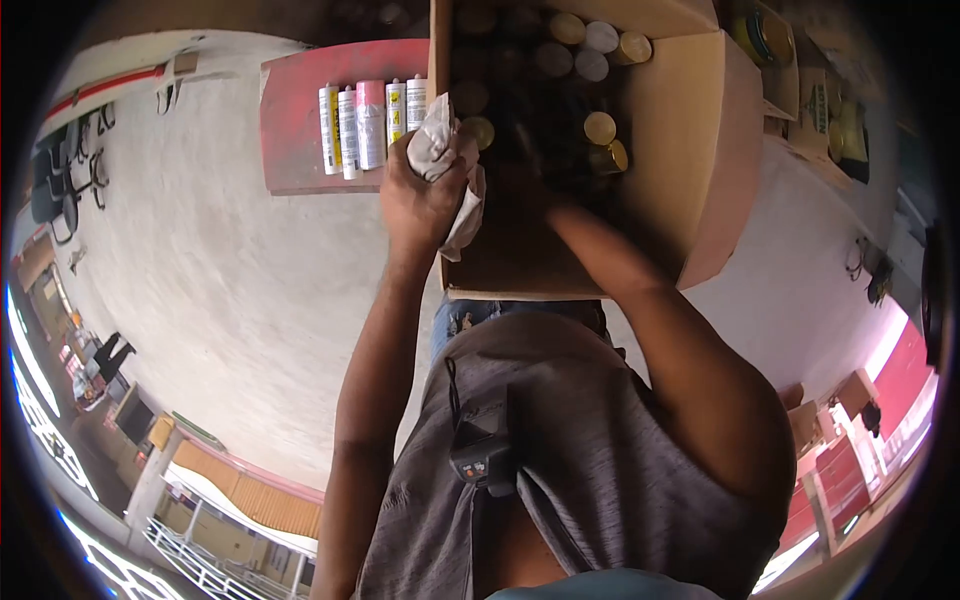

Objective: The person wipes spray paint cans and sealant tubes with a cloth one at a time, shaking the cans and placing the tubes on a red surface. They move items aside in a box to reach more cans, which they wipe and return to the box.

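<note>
My left hand [425,200] is closed around a crumpled whitish rag [434,145] at the left edge of an open cardboard box [700,150]. A loose end of the rag hangs down against the box wall. Into the box reaches my right hand [548,190], dark and smeared, so its fingers cannot be made out. Around it stand jars with gold lids [600,128] and silver lids [591,65], partly lost in shadow. Their bodies are too dark to see well.
Left of the box, a red surface [290,130] carries several white sealant tubes [330,130] and a pink-and-white one [370,125]. Another carton [785,90] stands at the upper right. Black chairs [55,180] are at the far left, across the grey floor [250,330].
</note>
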A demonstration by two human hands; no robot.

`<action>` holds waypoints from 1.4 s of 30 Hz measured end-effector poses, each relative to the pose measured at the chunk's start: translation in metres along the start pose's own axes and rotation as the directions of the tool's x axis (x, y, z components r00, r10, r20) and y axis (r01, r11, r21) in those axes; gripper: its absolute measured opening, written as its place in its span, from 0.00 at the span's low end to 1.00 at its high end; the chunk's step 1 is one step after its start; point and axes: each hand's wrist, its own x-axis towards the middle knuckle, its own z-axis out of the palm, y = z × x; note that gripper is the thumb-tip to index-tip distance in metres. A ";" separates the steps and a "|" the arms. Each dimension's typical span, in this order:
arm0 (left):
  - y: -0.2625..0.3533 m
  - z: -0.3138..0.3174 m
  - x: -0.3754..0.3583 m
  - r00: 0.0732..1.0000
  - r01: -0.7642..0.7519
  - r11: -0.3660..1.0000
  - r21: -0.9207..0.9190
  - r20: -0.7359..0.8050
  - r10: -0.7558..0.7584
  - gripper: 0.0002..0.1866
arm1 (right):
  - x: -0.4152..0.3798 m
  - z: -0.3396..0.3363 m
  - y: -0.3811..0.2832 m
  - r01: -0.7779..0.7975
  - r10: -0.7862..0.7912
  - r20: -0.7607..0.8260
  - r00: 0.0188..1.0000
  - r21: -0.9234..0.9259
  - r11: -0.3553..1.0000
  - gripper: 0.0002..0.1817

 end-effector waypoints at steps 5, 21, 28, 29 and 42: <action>-0.019 0.003 0.001 0.990 -0.135 0.983 -0.126 -0.069 0.127 0.28 | -0.034 -0.007 -0.015 0.009 -0.016 0.055 0.998 0.128 0.992 0.37; 0.060 -0.019 -0.067 0.936 -0.306 0.906 -0.292 0.078 0.342 0.25 | -0.118 -0.033 -0.099 0.406 -0.559 -0.153 0.815 -0.537 0.739 0.35; 0.033 -0.021 -0.015 0.956 -0.192 0.981 0.013 -0.223 0.190 0.31 | -0.160 -0.050 -0.148 0.559 -0.619 -0.246 0.746 -0.273 0.783 0.38; 0.002 -0.016 0.002 0.959 -0.196 0.966 -0.170 -0.238 0.152 0.29 | -0.162 -0.056 -0.156 0.547 -0.558 -0.237 0.795 -0.117 0.829 0.38; 0.100 -0.031 -0.098 0.899 -0.435 0.470 -0.768 -0.341 0.275 0.18 | -0.104 -0.040 -0.155 0.621 -0.524 -0.353 0.775 0.273 0.735 0.35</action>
